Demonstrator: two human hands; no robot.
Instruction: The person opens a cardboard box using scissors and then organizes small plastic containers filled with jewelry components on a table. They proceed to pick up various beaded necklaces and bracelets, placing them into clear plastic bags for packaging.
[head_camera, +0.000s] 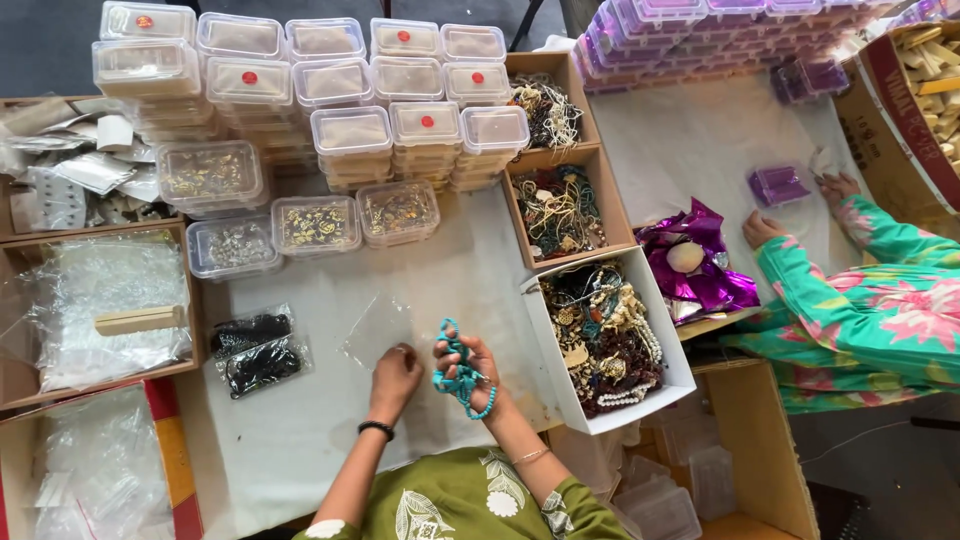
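My right hand (470, 362) holds a bunched turquoise bead necklace (462, 380) just above the white cloth-covered table (450, 270). My left hand (396, 378), with a ring and a black wristband, rests fingers-down on a clear plastic pouch (372, 335) lying flat on the cloth. The two hands are close together near the table's front edge. Right of my right hand stands a white box (640, 400) full of mixed necklaces and beads.
Stacks of clear lidded boxes (330, 100) fill the back. Two packets of black beads (255, 350) lie left of my hands. Cardboard trays of jewellery (560, 210) stand in the middle. A person in a floral sleeve (860, 300) works at right by purple boxes (778, 185).
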